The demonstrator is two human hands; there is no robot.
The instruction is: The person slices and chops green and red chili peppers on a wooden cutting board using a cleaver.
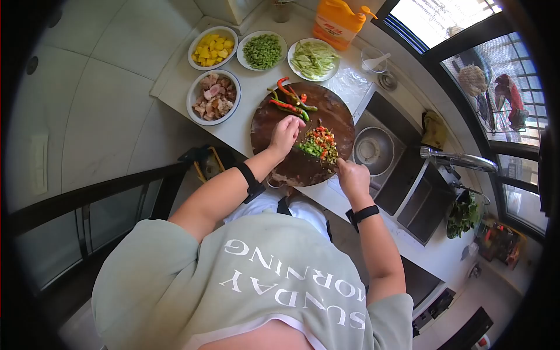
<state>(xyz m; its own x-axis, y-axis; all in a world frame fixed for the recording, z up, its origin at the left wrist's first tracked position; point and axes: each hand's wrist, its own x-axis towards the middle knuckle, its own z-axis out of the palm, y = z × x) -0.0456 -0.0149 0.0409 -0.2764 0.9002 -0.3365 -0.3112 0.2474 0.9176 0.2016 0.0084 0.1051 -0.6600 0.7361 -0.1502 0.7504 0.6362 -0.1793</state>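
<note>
On the round wooden cutting board point(274, 157) lies a heap of chopped red and green chili peppers point(319, 143). My right hand point(354, 178) is closed around the handle of a knife point(315, 156), whose thin dark blade runs along the near side of the heap. Left of the heap, my left hand point(286, 133) is closed over the board, near the far end of the blade; whatever its curled fingers hold is hidden. Just beyond it rest several whole red and green chili peppers point(289, 105).
Behind the board stand bowls of yellow chunks point(226, 53) and raw meat point(201, 109), plus plates of chopped green vegetable point(262, 51) and pale green slices point(315, 60). An orange jug point(337, 24) is at the back. To the right, a metal basin point(373, 150) sits in the sink point(402, 131) under a faucet point(466, 159).
</note>
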